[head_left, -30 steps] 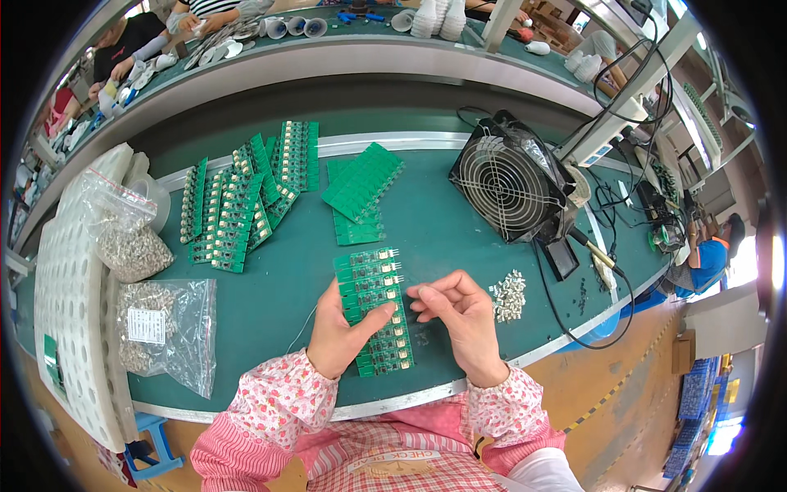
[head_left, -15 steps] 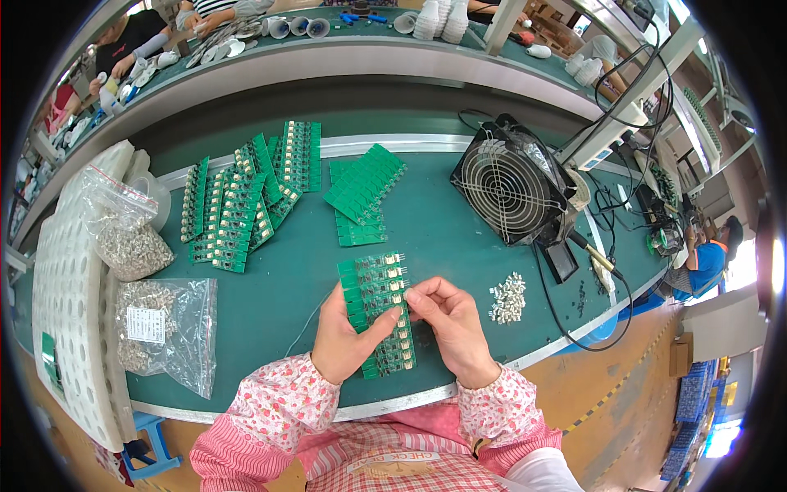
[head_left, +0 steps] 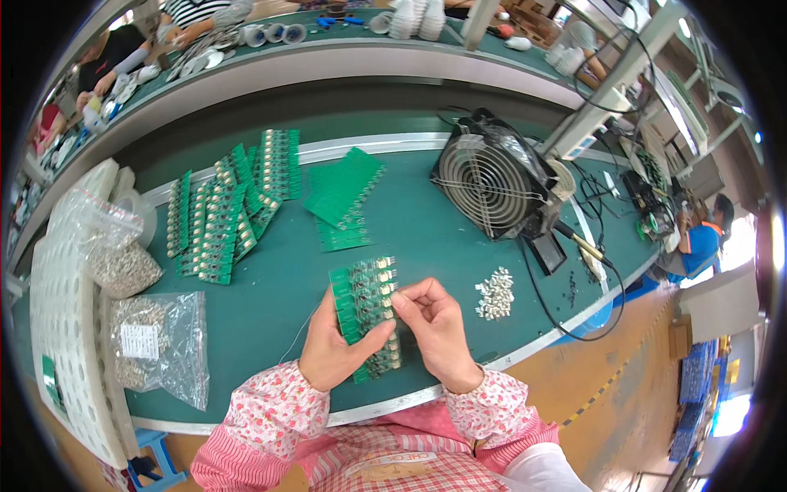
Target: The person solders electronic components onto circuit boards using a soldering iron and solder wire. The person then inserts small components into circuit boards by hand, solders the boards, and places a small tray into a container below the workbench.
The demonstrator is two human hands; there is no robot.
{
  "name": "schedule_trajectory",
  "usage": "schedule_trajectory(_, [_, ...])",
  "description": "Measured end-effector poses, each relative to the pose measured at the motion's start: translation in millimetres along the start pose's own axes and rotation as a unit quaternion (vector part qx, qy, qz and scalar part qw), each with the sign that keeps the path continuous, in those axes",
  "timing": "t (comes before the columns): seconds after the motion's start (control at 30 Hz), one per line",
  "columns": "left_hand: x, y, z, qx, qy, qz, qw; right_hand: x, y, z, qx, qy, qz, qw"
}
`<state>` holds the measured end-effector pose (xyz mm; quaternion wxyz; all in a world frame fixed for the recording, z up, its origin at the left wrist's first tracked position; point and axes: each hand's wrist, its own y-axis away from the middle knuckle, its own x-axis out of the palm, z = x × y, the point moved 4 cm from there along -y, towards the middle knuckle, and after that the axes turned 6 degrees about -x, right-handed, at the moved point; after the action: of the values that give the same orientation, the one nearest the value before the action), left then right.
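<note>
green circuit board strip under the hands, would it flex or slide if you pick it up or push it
The green circuit board strip looks thin and flat, so probably light and fairly stiff, flexing a little. It lies flat on the green mat, so a push would likely slide it, not roll it. Its mounted parts look snaggable; the left hand steadies it.

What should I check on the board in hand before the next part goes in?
1. Board supported: ok, left hand lies under and along its left edge.
2. Right hand at the board: ok, its fingertips are pinched at the right edge, mid-row.
3. Part between the right fingertips: cannot tell, too small to see.
4. Loose parts within reach: ok, a small pile lies on the mat just right of the right hand.
5. Rows already filled: cannot tell; components show along the right edge, but gaps are unclear.
6. Fan clear of the hands: ok, it stands apart, beyond the pile.
</note>
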<state>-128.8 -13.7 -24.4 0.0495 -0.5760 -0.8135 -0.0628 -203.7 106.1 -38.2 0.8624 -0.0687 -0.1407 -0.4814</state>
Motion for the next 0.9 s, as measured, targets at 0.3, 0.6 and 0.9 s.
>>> schedule_trajectory(0.3, [5.9, 2.7, 0.2, -0.018, -0.032, 0.027, 0.999, -6.6, 3.2, 0.7, -0.007, -0.041, 0.004, 0.999])
schedule_trajectory(0.6, [3.1, -4.1, 10.6, -0.061, 0.064, 0.013, 0.996, -20.7, 5.2, 13.5, 0.001, 0.051, 0.001, 0.999])
schedule_trajectory(0.9, [-0.2, -3.3, 12.7, -0.048, 0.039, 0.019, 0.998, -13.0, 7.0, 19.0, -0.080, 0.159, 0.001, 0.984])
